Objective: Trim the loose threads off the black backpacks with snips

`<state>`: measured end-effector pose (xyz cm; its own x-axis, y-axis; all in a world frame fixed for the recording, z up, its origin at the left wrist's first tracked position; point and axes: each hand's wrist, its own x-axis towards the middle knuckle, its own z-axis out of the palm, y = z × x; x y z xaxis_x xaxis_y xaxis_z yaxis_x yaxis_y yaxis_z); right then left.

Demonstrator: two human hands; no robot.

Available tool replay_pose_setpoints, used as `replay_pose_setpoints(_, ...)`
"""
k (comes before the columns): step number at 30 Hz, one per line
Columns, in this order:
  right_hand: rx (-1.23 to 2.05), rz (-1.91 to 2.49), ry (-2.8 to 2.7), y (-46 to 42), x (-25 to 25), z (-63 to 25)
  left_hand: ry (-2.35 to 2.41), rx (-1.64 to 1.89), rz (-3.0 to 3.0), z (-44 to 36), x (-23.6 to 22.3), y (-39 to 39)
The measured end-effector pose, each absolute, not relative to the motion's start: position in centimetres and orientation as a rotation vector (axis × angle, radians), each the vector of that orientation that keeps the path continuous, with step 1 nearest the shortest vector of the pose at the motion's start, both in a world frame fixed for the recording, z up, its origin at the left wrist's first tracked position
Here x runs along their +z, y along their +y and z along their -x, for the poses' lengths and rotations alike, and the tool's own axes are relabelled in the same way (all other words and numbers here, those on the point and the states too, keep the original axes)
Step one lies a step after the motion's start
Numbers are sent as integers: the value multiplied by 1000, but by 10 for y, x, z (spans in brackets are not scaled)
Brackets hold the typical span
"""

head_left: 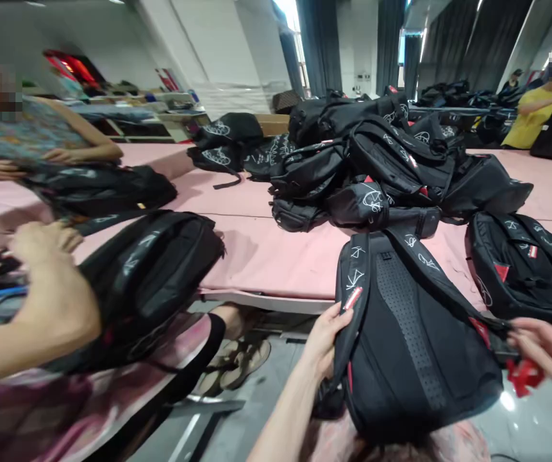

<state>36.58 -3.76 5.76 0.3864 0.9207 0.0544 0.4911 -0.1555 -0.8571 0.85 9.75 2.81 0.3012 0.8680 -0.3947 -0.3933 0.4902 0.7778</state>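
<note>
Black backpack (413, 343) sits kinda 11-to-5 lengthwise, left hand (326, 340) clamped on its 9 o'clock edge, right hand (545, 350) pinching a strap (465, 301) around 3

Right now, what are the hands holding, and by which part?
A black backpack: left hand on one shoulder strap, right hand on the other strap's lower end; whether it holds the red item is unclear.

Hands (322, 340) (545, 346) apart, fingers (341, 319) bent
</note>
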Motion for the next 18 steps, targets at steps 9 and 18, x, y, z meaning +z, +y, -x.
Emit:
replay_pose_setpoints(9,1014,1371,-1633,96,39,-206,668,1019,-465,-3,-7,84)
replay_pose_setpoints(18,998,1430,-1658,94,14,-195,573,1037,-445,2,-19,87)
